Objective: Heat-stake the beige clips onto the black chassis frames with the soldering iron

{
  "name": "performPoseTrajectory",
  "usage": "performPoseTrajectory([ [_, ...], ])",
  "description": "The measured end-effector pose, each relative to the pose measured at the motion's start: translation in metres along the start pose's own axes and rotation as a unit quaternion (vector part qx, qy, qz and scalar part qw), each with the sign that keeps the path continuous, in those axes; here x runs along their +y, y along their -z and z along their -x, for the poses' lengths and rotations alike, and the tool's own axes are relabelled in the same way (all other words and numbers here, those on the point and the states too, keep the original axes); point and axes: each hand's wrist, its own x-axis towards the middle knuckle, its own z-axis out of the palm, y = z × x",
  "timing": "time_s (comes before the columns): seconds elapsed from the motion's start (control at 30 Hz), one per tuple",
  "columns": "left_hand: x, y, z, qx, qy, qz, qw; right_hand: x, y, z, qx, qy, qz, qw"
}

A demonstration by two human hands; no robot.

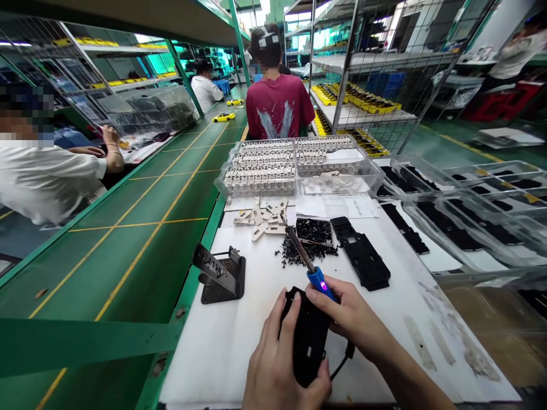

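While a green conveyor belt (141,228) runs alongside, the white work mat (213,353) carries a clear tray of beige parts (260,171), a metal iron stand (220,276) and a pile of black plastic bits (297,253). At the mat's near edge, the left hand (273,359) grips a black plastic housing (307,336). The right hand (354,316) closes around the blue grip of a soldering iron (318,282), with the tip directed away from the housing.

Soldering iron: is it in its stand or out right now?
Out: the soldering iron is held in the right hand, away from its metal stand on the bench.
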Motion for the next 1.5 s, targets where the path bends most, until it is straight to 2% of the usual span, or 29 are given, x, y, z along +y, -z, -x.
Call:
performPoseTrajectory([
  [0.07,-0.002,0.012,-0.006,-0.042,0.033,0.052,0.997,-0.002,0.005,0.004,-0.011,0.006,-0.011,1.0],
  [0.13,-0.01,0.025,-0.013,-0.062,0.092,0.165,0.98,-0.002,0.016,0.009,0.008,0.013,0.017,1.0],
  [0.17,-0.015,0.032,-0.017,-0.07,0.11,0.26,0.957,-0.001,0.025,0.011,0.023,0.017,0.06,0.998],
  [0.23,-0.027,0.042,-0.021,-0.106,0.118,0.455,0.876,0.002,0.044,0.018,0.054,0.028,0.205,0.977],
  [0.3,-0.035,0.048,-0.02,-0.15,0.115,0.581,0.791,0.006,0.063,0.026,0.049,0.041,0.33,0.942],
  [0.33,-0.037,0.049,-0.019,-0.168,0.117,0.616,0.761,0.008,0.071,0.03,0.034,0.039,0.366,0.929],
  [0.37,-0.038,0.049,-0.018,-0.177,0.117,0.638,0.74,0.008,0.078,0.033,0.024,0.036,0.393,0.919],
  [0.43,-0.037,0.047,-0.014,-0.191,0.114,0.658,0.72,0.008,0.084,0.038,0.005,0.032,0.427,0.904],
  [0.53,-0.035,0.041,-0.01,-0.202,0.105,0.655,0.721,0.004,0.083,0.04,-0.02,0.027,0.459,0.888],
  [0.73,-0.038,0.039,-0.006,-0.21,0.134,0.598,0.762,-0.005,0.078,0.034,-0.059,-0.028,0.499,0.864],
  [0.8,-0.036,0.041,-0.007,-0.207,0.147,0.589,0.767,-0.005,0.079,0.033,-0.062,-0.037,0.504,0.86],
  [0.93,-0.028,0.04,-0.008,-0.185,0.131,0.63,0.743,-0.006,0.08,0.033,-0.061,-0.034,0.503,0.861],
  [1.1,-0.027,0.035,-0.007,-0.184,0.102,0.673,0.709,-0.009,0.077,0.032,-0.059,-0.035,0.517,0.853],
  [1.5,-0.03,0.034,-0.006,-0.185,0.102,0.687,0.695,-0.01,0.078,0.035,-0.062,-0.023,0.532,0.844],
])
